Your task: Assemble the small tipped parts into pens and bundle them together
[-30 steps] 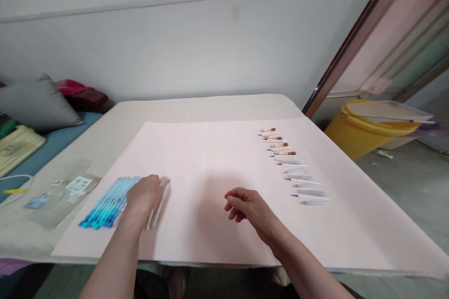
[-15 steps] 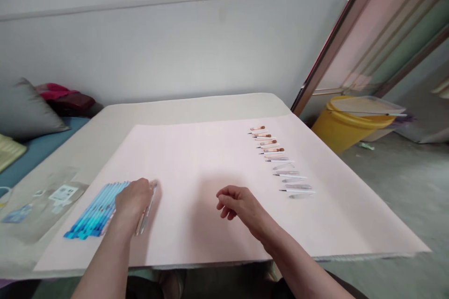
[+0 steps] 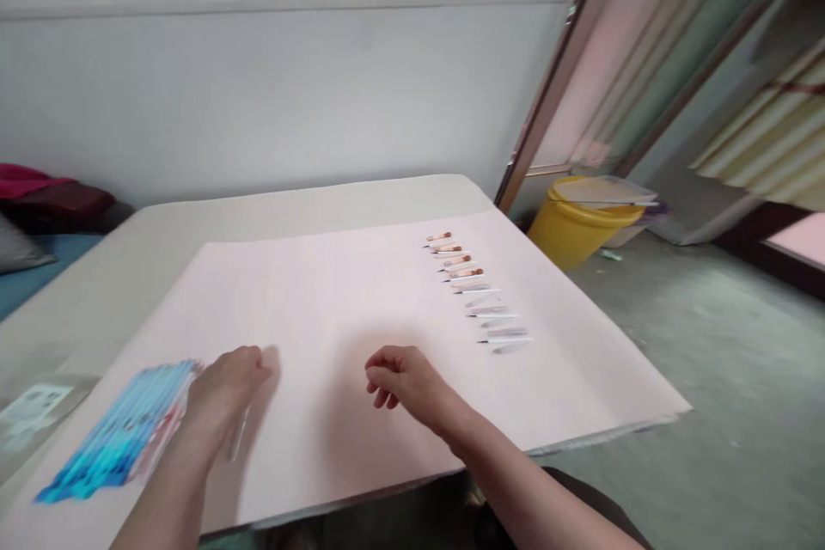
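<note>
My left hand is closed over the pink sheet, knuckles up. A slim whitish pen-like stick sticks out below it, its upper part hidden by the hand. To the left of that hand lies a row of blue pen-like sticks, side by side and blurred, with pinkish ones along their right edge. My right hand hovers over the middle of the sheet, fingers loosely curled with gaps, nothing visible in them. Farther right runs a column of slim dark-tipped white sticks, with brown-ended pieces among the far ones.
The pink sheet covers much of the pale table, which stands against a white wall. Clear packaging with a label lies at the left edge. A yellow bin stands on the floor beyond the right side.
My view has turned to the right. The left hand has shifted away from the blue row, the whitish stick showing beneath it. My right hand keeps its loose curl over the sheet.
</note>
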### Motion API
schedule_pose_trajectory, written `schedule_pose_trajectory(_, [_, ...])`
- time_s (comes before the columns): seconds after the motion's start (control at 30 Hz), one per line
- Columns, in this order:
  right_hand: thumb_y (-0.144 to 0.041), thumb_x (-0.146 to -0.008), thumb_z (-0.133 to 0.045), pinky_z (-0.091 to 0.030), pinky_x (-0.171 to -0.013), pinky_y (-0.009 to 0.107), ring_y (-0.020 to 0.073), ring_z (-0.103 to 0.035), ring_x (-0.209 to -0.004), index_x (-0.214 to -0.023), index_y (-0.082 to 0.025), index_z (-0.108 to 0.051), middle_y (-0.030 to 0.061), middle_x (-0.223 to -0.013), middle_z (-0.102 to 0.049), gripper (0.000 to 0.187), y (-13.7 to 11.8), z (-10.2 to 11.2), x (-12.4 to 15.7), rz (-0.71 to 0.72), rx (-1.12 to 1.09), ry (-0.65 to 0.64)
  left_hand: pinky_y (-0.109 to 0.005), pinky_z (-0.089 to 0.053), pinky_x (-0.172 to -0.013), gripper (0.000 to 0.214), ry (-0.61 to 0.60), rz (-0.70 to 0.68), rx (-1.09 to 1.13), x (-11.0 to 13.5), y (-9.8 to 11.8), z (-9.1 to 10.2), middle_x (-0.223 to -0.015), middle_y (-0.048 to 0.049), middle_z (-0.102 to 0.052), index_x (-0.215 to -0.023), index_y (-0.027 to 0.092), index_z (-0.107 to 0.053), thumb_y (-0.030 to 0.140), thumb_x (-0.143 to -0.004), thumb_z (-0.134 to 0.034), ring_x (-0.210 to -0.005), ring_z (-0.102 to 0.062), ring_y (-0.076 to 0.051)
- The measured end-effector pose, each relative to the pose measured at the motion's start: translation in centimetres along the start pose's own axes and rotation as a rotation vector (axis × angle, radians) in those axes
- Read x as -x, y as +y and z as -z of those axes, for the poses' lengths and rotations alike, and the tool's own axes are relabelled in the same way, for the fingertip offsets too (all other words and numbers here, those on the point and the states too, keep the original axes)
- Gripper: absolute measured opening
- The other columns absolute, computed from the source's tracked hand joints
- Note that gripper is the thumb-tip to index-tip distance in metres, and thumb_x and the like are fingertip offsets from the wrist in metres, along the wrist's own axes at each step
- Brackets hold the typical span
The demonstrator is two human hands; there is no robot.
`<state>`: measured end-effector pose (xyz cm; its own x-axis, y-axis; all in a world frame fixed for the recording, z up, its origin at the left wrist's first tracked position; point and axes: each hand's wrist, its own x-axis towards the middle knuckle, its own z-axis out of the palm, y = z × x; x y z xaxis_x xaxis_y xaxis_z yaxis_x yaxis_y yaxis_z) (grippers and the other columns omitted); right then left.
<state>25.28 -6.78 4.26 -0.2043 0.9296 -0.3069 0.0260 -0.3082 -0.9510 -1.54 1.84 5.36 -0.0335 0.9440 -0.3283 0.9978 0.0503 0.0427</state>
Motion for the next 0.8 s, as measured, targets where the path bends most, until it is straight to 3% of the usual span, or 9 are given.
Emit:
schedule_pose_trajectory(0.13, [-0.022,-0.076,-0.052,-0.040,-0.048,0.020,0.0115,-0.060,-0.055,-0.081,-0.017,-0.063,0.0012,-0.068,-0.063,0.013,0.3,-0.2,-0.1,0.021,0.161,0.000,-0.033,-0.035,-0.059,0.025,-0.087,-0.175,-0.054,1.2,5.2,-1.8,-0.077,-0.0091,-0.066,-0.071,0.022,-0.057,0.038,-0.079,-0.038,-0.074,-0.061,-0.027])
schedule_pose_trajectory(0.23, [-0.025,-0.079,-0.053,-0.041,-0.054,0.021,0.0124,-0.061,-0.059,-0.084,-0.018,-0.065,0.0000,-0.065,-0.064,0.015,0.2,-0.1,0.1,0.107,0.408,0.045,-0.034,-0.036,-0.061,0.023,-0.086,-0.323,-0.108,2.8,8.6,-4.0,-0.085,-0.0105,-0.066,-0.082,0.022,-0.057,0.033,-0.080,-0.037,-0.079,-0.061,-0.028])
schedule_pose_trajectory(0.33, [-0.031,-0.081,-0.054,-0.042,-0.064,0.024,0.0162,-0.063,-0.073,-0.085,-0.022,-0.067,0.0017,-0.076,-0.068,0.016,-0.2,0.2,0.4,0.176,0.736,0.121,-0.036,-0.037,-0.063,0.027,-0.119,-0.466,-0.106,4.2,10.7,-5.8,-0.089,-0.0111,-0.066,-0.090,0.021,-0.058,0.028,-0.082,-0.033,-0.081,-0.062,-0.028])
schedule_pose_trajectory(0.43, [-0.031,-0.083,-0.051,-0.041,-0.066,0.028,0.0200,-0.063,-0.080,-0.089,-0.023,-0.066,0.0054,-0.090,-0.069,0.018,-0.9,1.6,0.7,0.144,1.064,0.186,-0.036,-0.036,-0.064,0.028,-0.117,-0.543,-0.103,5.1,11.6,-6.3,-0.087,-0.0112,-0.065,-0.085,0.019,-0.057,0.024,-0.083,-0.029,-0.079,-0.061,-0.027])
schedule_pose_trajectory(0.57, [-0.025,-0.084,-0.046,-0.041,-0.065,0.030,0.0219,-0.063,-0.082,-0.093,-0.023,-0.063,0.0073,-0.095,-0.067,0.020,-2.0,6.5,1.3,-0.110,1.332,0.355,-0.034,-0.034,-0.064,0.025,-0.112,-0.573,-0.086,5.4,11.3,-6.2,-0.083,-0.0093,-0.062,-0.078,0.020,-0.052,0.026,-0.085,-0.028,-0.077,-0.059,-0.024])
schedule_pose_trajectory(0.7, [-0.012,-0.082,-0.039,-0.042,-0.069,0.034,0.0267,-0.062,-0.091,-0.094,-0.018,-0.063,0.0137,-0.099,-0.066,0.027,-2.2,13.0,3.0,-0.301,1.364,0.522,-0.034,-0.034,-0.064,0.027,-0.100,-0.611,-0.080,5.3,10.8,-6.4,-0.084,-0.0091,-0.060,-0.081,0.020,-0.050,0.027,-0.087,-0.025,-0.077,-0.058,-0.024])
schedule_pose_trajectory(0.8, [-0.013,-0.080,-0.041,-0.042,-0.068,0.034,0.0281,-0.062,-0.090,-0.096,-0.016,-0.062,0.0161,-0.100,-0.065,0.027,-1.5,16.5,4.3,-0.430,1.360,0.590,-0.034,-0.034,-0.065,0.027,-0.118,-0.603,-0.098,5.3,10.9,-6.5,-0.086,-0.0091,-0.061,-0.084,0.019,-0.051,0.027,-0.087,-0.025,-0.079,-0.059,-0.023])
